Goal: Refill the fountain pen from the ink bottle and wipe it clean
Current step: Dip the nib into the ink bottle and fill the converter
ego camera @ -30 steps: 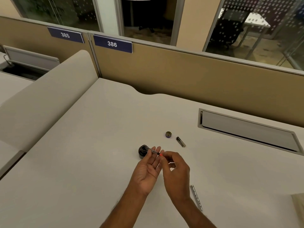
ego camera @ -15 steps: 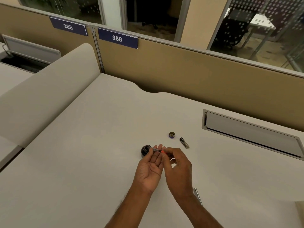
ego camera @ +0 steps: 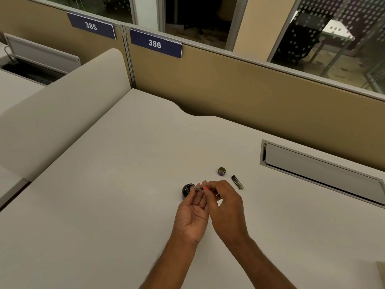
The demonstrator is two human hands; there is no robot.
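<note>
A small dark ink bottle [ego camera: 186, 190] stands open on the desk, partly hidden behind my left fingertips. My right hand [ego camera: 226, 207] pinches a thin pen part with an orange-red section [ego camera: 201, 187], whose tip points left over the bottle's mouth. My left hand [ego camera: 192, 215] is palm up beside it, fingertips touching the part's front end. The bottle's round cap [ego camera: 221, 171] lies behind, and a short dark pen piece [ego camera: 237, 182] lies to its right.
A pale desk [ego camera: 125, 184] is bounded by a tan partition [ego camera: 250, 97] at the back and a low rounded divider [ego camera: 58, 113] on the left. A recessed cable flap [ego camera: 320, 174] sits at the right. Something pale shows at the bottom right corner [ego camera: 381, 274].
The camera has tilted and shifted, so the metal pen barrel near my right wrist is out of sight. Both hands keep the same hold by the bottle.
</note>
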